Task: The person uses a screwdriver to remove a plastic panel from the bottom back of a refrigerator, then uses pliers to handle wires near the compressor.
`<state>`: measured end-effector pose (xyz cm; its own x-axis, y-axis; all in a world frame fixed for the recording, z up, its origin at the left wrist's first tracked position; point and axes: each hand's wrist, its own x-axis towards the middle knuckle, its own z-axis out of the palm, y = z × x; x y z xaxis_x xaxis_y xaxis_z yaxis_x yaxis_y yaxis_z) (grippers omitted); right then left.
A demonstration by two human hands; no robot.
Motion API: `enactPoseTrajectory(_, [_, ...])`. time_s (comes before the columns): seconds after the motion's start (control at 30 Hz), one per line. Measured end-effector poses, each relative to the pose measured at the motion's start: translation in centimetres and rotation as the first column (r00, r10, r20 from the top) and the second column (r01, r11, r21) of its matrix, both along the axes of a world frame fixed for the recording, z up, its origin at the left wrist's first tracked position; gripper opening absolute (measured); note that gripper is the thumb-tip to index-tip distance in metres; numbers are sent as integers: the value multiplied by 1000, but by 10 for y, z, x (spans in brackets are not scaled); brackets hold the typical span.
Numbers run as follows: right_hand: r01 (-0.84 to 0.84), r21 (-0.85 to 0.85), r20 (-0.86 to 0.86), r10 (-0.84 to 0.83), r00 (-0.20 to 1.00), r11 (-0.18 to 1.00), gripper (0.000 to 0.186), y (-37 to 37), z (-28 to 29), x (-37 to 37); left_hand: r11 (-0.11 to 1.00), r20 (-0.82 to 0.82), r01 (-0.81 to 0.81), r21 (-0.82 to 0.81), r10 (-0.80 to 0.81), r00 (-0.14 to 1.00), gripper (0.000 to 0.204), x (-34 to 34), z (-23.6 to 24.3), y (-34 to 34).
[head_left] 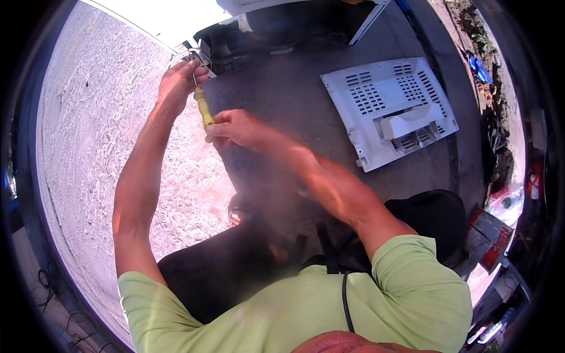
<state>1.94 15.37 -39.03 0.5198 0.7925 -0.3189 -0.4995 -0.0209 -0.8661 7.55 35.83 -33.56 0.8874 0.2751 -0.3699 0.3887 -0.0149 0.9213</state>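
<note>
My right hand (234,127) is closed round the end of a yellow-handled screwdriver (203,107). Its thin metal shaft points up toward a hinge-like fitting (197,56) at the lower left corner of a white appliance (176,17). At that same corner, the fingers of my left hand (181,79) are bent together beside the shaft. Whether they pinch the shaft, the fitting or a small part is hidden from me. A dark opening (282,26) shows in the appliance's front, to the right of the fitting.
A white slotted plastic panel (393,109) with a raised handle-like piece lies on the dark surface to the right. A red and grey metal can (487,240) stands at the far right, near a clear plastic bag (506,203). Rough pale ground (100,117) stretches along the left.
</note>
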Motion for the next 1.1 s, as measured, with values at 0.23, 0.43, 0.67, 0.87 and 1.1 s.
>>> enactPoseTrajectory(0.23, [169,-213,233,-118,965,962,47,6,8,-7,1000,-26,-7,30,7,1000,41,4,-1,0])
enactPoseTrajectory(0.43, [-24,59,-76,28,997,998,31,-5,5,2,999,-16,12,-50,-13,1000,37,6,-4,5])
enactPoseTrajectory(0.67, [205,-212,297,-137,945,956,49,4,14,-5,1000,-15,-4,-4,4,1000,28,9,0,0])
enactPoseTrajectory(0.87, [112,90,-120,-101,988,990,36,1,7,-1,999,-7,44,19,-43,999,42,10,2,0])
enactPoseTrajectory(1.1, [181,-193,211,-140,967,964,48,0,25,-3,999,-18,34,22,-34,999,43,10,9,-7])
